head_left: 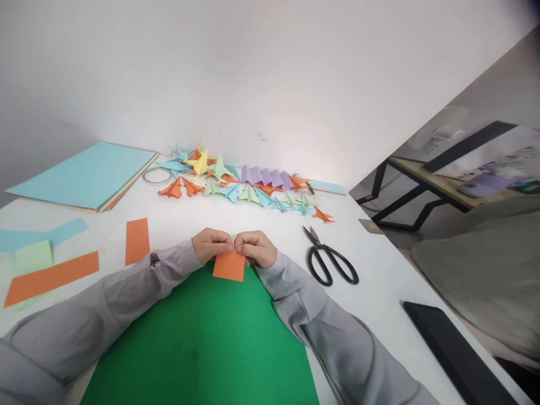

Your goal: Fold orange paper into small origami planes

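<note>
A small orange paper piece (pixel 229 266) is held up by its top edge over the far end of a green sheet (pixel 202 337). My left hand (pixel 212 245) pinches it near the upper middle, fingers curled in. Close beside it, my right hand (pixel 256 248) grips the same paper at the upper right corner, thumb on top. The two thumbs almost meet. Some of the paper's upper part is hidden behind the fingers. Black-handled scissors (pixel 327 256) lie to the right of my right hand, blades pointing away from me. Left of my left hand lies an orange rectangle (pixel 137 241).
Folded paper figures (pixel 202 163) in several colours line the wall, with a purple pleated strip (pixel 266 178) among them. Blue sheets top a paper stack (pixel 88 174) at back left, near a wire ring (pixel 157 175). Paper strips (pixel 53 277) lie left; a black slab (pixel 453 349) lies right.
</note>
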`<state>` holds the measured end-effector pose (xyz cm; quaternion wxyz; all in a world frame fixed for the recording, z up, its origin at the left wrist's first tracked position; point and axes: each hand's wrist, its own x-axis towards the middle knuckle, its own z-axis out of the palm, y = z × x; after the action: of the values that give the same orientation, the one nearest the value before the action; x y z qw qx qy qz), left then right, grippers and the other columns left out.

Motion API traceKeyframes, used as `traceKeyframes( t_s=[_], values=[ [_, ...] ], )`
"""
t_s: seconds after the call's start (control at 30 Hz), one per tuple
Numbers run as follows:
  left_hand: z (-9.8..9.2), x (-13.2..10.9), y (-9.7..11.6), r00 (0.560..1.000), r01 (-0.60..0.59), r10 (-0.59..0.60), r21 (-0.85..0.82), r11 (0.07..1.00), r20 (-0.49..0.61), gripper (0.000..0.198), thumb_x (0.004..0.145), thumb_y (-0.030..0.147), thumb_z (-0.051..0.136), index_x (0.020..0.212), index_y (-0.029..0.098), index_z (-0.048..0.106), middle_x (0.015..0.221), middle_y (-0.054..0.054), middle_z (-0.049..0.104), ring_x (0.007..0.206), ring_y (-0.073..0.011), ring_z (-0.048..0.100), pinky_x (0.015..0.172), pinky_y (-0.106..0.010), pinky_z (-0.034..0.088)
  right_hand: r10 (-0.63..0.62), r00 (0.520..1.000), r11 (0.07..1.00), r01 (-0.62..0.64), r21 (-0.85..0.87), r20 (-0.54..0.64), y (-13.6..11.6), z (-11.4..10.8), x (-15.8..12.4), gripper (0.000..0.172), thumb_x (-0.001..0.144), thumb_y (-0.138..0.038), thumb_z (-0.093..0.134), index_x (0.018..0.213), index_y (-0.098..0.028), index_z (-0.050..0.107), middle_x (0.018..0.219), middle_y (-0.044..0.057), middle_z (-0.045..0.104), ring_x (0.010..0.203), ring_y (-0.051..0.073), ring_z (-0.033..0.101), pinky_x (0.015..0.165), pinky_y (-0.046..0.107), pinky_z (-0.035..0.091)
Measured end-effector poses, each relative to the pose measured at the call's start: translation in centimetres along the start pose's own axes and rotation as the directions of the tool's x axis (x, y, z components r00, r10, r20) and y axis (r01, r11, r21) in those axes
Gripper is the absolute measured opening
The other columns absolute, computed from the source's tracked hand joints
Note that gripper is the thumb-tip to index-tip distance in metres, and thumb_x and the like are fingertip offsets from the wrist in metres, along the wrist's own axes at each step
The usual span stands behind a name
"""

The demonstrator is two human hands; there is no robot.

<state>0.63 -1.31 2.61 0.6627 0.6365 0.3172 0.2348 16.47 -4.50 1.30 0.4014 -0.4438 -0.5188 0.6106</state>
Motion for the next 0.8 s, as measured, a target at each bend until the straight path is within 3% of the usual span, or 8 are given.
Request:
traceKeyframes(
  t_s=[0.13,0.37,0.57,0.8],
  values=[
    [-0.1,0.1,0.0,0.999,0.051,-0.051,-0.076,0.996,0.003,0.018,0.057,0.029,0.058,0.055,0.012,0.052,0.041,0.006,0.041,0.037,-0.0036,0.032,0.041,-0.019,0.018,0.019,0.999,0.998,-0.021,0.059,0.031,0.2,-0.5,0.2,0.01,0.053,-0.024,0.055,0.05,-0.014,0.054,0.03,-0.005,0.048,0.025,0.005,0.035,0.027,0.015,0.02],
    [-0.1,0.1,0.2,0.998,0.045,-0.054,-0.203,0.978,-0.039,0.015,0.053,0.025,0.06,0.051,0.012,0.052,0.041,0.005,0.045,0.037,-0.004,0.036,0.04,-0.018,0.022,-0.056,0.993,0.99,0.042,0.138,0.102,1.1,-1.2,0.5,0.009,0.056,-0.023,0.056,0.056,-0.013,0.057,0.032,-0.005,0.051,0.026,0.005,0.037,0.03,0.016,0.023],
    [0.1,0.4,0.5,0.995,0.058,-0.075,-0.234,0.97,-0.066,0.017,0.046,0.027,0.062,0.046,0.013,0.052,0.034,0.006,0.041,0.031,-0.0037,0.031,0.036,-0.019,0.02,-0.08,0.996,0.982,0.072,0.176,0.037,1.2,-1.1,0.5,0.01,0.056,-0.022,0.058,0.052,-0.014,0.055,0.032,-0.005,0.051,0.025,0.005,0.036,0.03,0.017,0.022],
    [-0.7,0.6,0.4,0.982,-0.001,-0.033,-0.184,0.983,-0.184,0.019,0.048,0.03,0.063,0.049,0.013,0.054,0.036,0.006,0.041,0.035,-0.0041,0.033,0.037,-0.019,0.021,-0.157,0.981,0.936,0.184,0.299,-0.112,1.0,-1.1,0.7,0.012,0.055,-0.022,0.059,0.047,-0.015,0.054,0.031,-0.004,0.049,0.025,0.005,0.037,0.03,0.018,0.026]
  ],
)
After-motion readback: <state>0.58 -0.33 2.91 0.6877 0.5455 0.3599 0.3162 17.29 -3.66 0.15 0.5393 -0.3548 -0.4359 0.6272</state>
